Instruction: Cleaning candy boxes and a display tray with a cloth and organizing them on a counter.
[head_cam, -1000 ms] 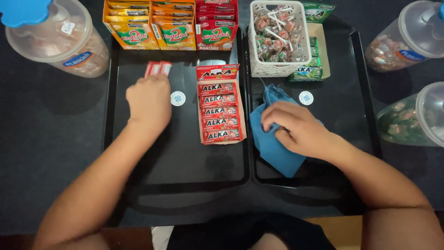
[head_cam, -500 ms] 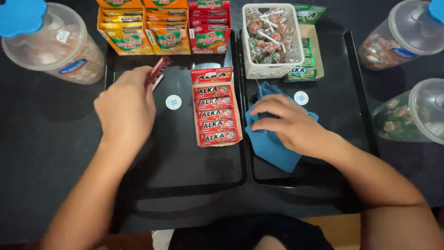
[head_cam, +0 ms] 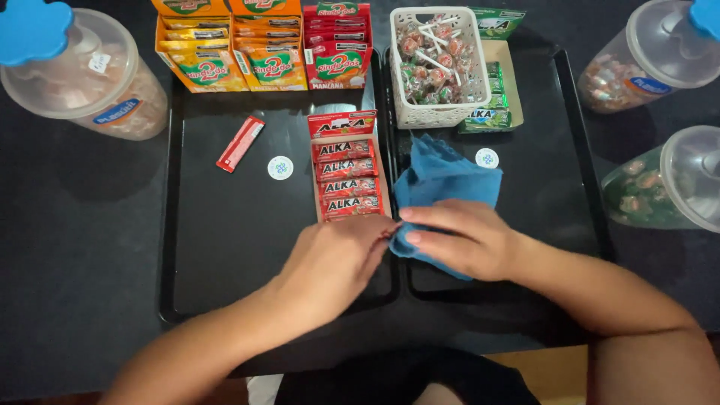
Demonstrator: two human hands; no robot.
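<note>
The right hand (head_cam: 469, 241) presses flat on a crumpled blue cloth (head_cam: 442, 180), which lies at the left edge of the right black plastic tray (head_cam: 577, 150), its length running away from the person. The left hand (head_cam: 337, 259), fingers curled and holding nothing I can see, touches the cloth's near-left corner across the seam from the left black plastic tray (head_cam: 225, 247), just below the open red box of candy bars (head_cam: 345, 169).

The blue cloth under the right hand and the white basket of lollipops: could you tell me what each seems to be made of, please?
The blue cloth looks like soft woven or microfibre fabric, matte: it lies rumpled in folds under the right hand. The white basket seems to be moulded plastic with a slight sheen: its walls are a stiff, even lattice of small openings.
</note>
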